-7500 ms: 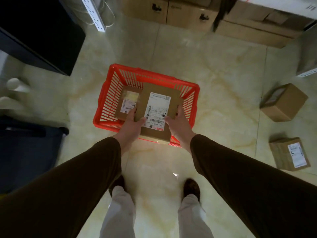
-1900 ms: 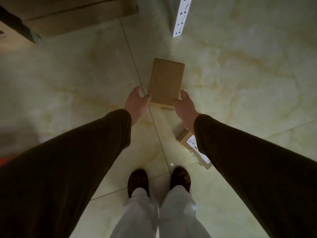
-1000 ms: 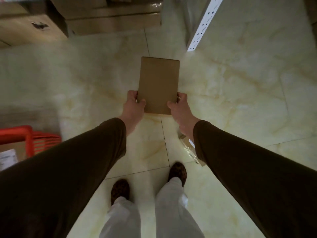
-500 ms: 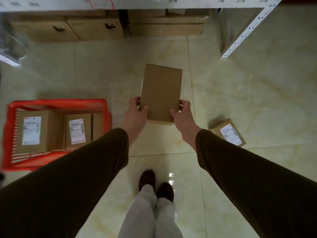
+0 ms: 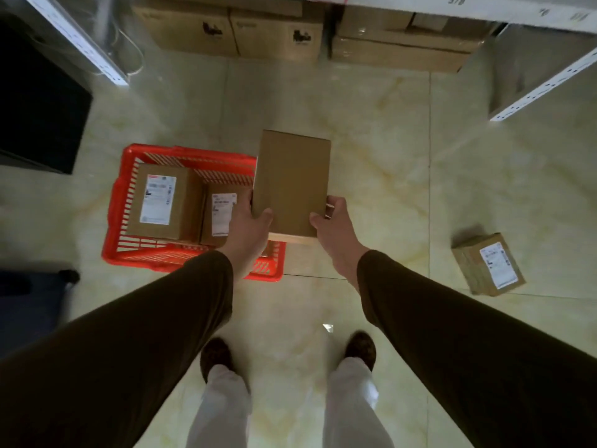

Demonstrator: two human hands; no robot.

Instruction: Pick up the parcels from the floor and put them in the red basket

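My left hand point(image 5: 248, 226) and right hand point(image 5: 334, 226) are both clamped on the near corners of a plain brown parcel point(image 5: 292, 185), thumbs on top, so it stays flat and can't tip. It's up in the air, hanging over the right edge of the red basket point(image 5: 114, 218), which sits at about 10 o'clock from my feet with two labelled boxes point(image 5: 161, 203) already inside. One more parcel point(image 5: 487, 265) lies on the floor at 2 o'clock, probably next.
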